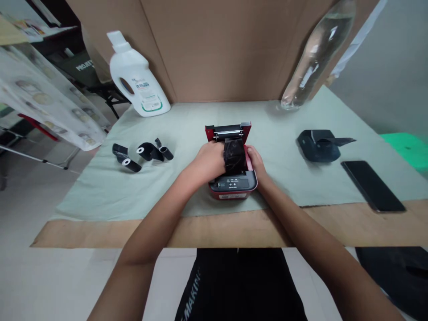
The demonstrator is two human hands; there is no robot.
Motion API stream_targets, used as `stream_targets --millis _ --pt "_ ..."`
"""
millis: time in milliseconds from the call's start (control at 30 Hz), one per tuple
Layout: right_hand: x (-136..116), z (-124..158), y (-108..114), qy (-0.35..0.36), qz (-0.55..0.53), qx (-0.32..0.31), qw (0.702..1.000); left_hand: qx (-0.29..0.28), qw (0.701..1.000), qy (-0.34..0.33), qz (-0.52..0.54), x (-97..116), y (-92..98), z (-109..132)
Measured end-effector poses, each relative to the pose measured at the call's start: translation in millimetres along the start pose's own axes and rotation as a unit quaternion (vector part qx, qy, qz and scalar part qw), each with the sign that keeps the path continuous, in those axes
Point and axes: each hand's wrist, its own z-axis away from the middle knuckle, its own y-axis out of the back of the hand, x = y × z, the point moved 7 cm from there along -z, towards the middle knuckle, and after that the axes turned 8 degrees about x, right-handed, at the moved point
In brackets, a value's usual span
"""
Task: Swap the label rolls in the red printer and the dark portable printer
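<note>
A small red and black printer stands near the table's front edge with its lid raised. Black, shiny film lies across its opening. My left hand reaches in from the left, its fingers curled at the film and partly hidden behind it. Along the printer's right side my right hand is wrapped round the casing, thumb at the edge. To the left lie black film rolls with white cores, one roll beside another pair.
A white jug-shaped bottle leans back left, and a clear bottle of liquid back right, both near a cardboard panel. On the right are a black object with a flap and a phone. A green stool stands beyond.
</note>
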Motion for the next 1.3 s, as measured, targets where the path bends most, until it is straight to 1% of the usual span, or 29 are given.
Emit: stream_targets --millis 100,200,300,367,400,467,533,600,667,733,800,867,967,1067,1133,1200,1300 --pt "-0.9 0.0 -0.3 0.004 0.004 -0.013 1.000 -0.058 0.996 0.004 -0.068 12.7 4.6 -3.9" --pt "0.0 0.3 -0.5 -0.003 0.007 -0.014 1.000 -0.094 0.990 0.032 -0.095 12.8 -0.2 -5.4" --pt "2.1 -1.3 -0.7 -0.013 -0.010 -0.011 1.000 -0.119 0.990 0.056 -0.054 4.7 -16.3 -6.6" --pt "1.2 -4.0 -1.5 -0.007 -0.034 -0.024 0.999 -0.130 0.991 0.042 -0.002 1.4 -24.0 -7.3" --pt "0.0 -5.8 -1.7 0.000 -0.043 -0.034 0.998 -0.133 0.990 0.033 0.021 0.3 -24.3 -7.2" --pt "-2.9 -9.7 -0.8 0.014 -0.050 -0.052 0.997 -0.145 0.987 0.026 0.057 -1.3 -16.9 -4.5" --pt "-5.7 -13.2 1.7 0.020 -0.059 -0.061 0.996 -0.167 0.980 0.022 0.104 1.8 -0.7 1.5" --pt "-8.8 -15.1 3.1 0.024 -0.081 -0.071 0.994 -0.191 0.967 0.006 0.166 12.0 19.3 9.5" --pt "-12.4 -15.2 2.8 0.031 -0.106 -0.079 0.991 -0.204 0.958 -0.017 0.200 24.5 35.9 17.2" --pt "-15.8 -14.6 2.5 0.038 -0.121 -0.078 0.989 -0.203 0.960 -0.058 0.185 37.2 43.7 23.2" --pt "-19.0 -13.7 3.7 0.042 -0.131 -0.065 0.988 -0.180 0.966 -0.113 0.145 48.7 44.8 26.9" --pt "-22.8 -11.6 5.9 0.041 -0.134 -0.053 0.989 -0.152 0.972 -0.142 0.110 54.9 43.6 28.9" --pt "-33.6 -4.9 10.6 0.074 -0.114 -0.047 0.990 -0.138 0.979 -0.125 0.087 53.6 45.1 31.8" --pt "-42.1 4.0 12.7 0.114 -0.073 -0.056 0.989 -0.137 0.983 -0.101 0.072 48.3 52.9 35.2" --pt "-39.3 7.1 11.5 0.097 -0.049 -0.063 0.992 -0.130 0.983 -0.102 0.074 46.1 57.6 35.9" --pt "-32.3 7.4 9.3 0.055 -0.042 -0.068 0.995 -0.122 0.982 -0.107 0.094 44.2 58.9 34.5" --pt "-26.1 6.0 5.0 0.019 -0.073 -0.085 0.994 -0.112 0.980 -0.100 0.130 38.3 56.1 29.0"
